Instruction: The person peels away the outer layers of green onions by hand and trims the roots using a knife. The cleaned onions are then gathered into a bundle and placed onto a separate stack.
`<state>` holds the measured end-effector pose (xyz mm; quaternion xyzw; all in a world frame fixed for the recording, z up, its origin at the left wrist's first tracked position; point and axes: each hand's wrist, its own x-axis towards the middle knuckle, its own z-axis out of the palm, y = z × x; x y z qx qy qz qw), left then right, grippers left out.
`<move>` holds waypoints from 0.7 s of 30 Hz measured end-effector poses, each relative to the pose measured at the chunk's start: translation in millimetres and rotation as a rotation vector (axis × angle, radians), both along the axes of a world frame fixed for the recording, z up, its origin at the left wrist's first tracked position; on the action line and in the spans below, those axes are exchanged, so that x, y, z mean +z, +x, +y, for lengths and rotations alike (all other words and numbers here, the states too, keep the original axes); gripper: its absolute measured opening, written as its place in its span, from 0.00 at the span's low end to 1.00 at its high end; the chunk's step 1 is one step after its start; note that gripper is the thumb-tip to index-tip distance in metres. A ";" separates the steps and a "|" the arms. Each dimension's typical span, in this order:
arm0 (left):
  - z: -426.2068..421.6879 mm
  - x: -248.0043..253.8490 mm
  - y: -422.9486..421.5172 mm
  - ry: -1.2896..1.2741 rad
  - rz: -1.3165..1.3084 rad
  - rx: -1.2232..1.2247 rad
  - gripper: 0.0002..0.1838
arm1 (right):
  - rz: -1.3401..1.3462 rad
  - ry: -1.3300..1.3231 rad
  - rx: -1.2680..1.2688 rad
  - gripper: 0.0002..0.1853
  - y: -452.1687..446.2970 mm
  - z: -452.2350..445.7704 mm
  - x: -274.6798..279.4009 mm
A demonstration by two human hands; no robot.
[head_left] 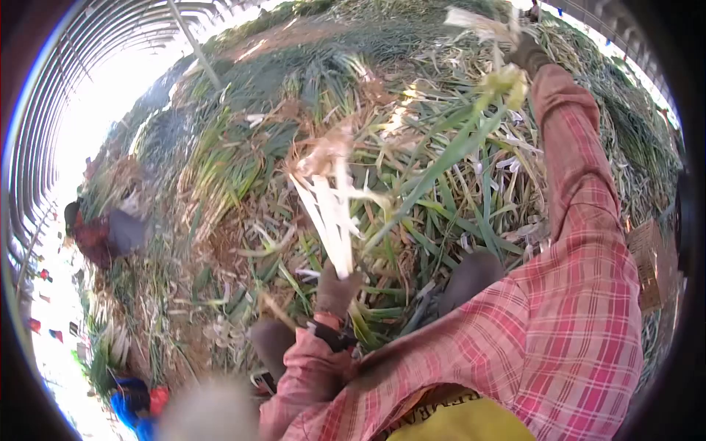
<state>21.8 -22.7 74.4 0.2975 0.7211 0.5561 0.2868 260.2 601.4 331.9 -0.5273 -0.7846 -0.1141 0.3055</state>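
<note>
My left hand [338,292], in a dark glove, is low in the middle between my knees. It is closed round several green onions [323,213], whose white stems and tangled roots point up and away from me. My right arm reaches far out to the upper right. Its gloved hand [529,56] is closed on pale peeled onion leaves [482,24]. A long green leaf with a yellowed end [456,151] hangs below that hand, blurred; I cannot tell whether the hand holds it too. Loose leaves and trimmings [434,209] cover the ground around both hands.
Heaps of green onions [228,165] spread ahead and to the left. A person [103,234] is bent low at the left; blue and red items [136,403] lie lower left. A brown cardboard box [646,257] stands at my right. A metal pole [195,44] slants at the back.
</note>
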 end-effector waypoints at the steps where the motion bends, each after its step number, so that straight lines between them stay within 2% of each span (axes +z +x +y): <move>1: -2.3 -3.0 -0.9 0.012 -0.027 0.007 0.19 | -0.100 -0.097 0.008 0.24 0.5 -27.2 -4.4; 2: -0.4 5.1 5.0 0.053 -0.004 0.065 0.11 | -0.173 -0.180 0.047 0.23 -3.2 -56.5 -13.4; 6: 4.4 -9.4 4.8 0.018 0.082 0.075 0.16 | -0.305 -0.534 0.438 0.19 -77.7 -197.8 -71.6; 7: 4.5 -5.6 10.4 0.027 0.100 0.065 0.16 | 0.056 -0.476 1.107 0.36 -117.1 -132.6 -159.4; 8: 5.0 0.0 18.3 0.035 0.115 0.054 0.16 | -0.091 -0.215 1.103 0.41 -131.4 -205.2 -157.5; 10: 2.7 -0.9 26.5 0.003 0.156 0.017 0.16 | 0.253 -0.380 1.240 0.46 -158.0 -321.8 -152.2; 12: 1.1 7.2 36.0 -0.054 0.196 0.035 0.17 | 0.327 -1.081 1.420 0.47 -161.8 -387.5 -134.1; 15: -5.5 2.5 41.8 -0.051 0.227 0.063 0.19 | 0.140 -0.921 1.531 0.51 -160.3 -431.0 -128.0; 17: -8.8 5.8 49.0 0.031 0.262 0.127 0.20 | 0.263 -0.387 1.074 0.47 -146.6 -458.0 -141.7; 19: -10.1 2.8 50.2 -0.012 0.296 0.130 0.21 | 0.264 -0.136 0.919 0.44 -132.6 -471.0 -144.7; 21: -11.3 3.3 53.6 -0.049 0.323 0.123 0.22 | 0.174 -0.163 1.084 0.43 -114.7 -482.0 -132.1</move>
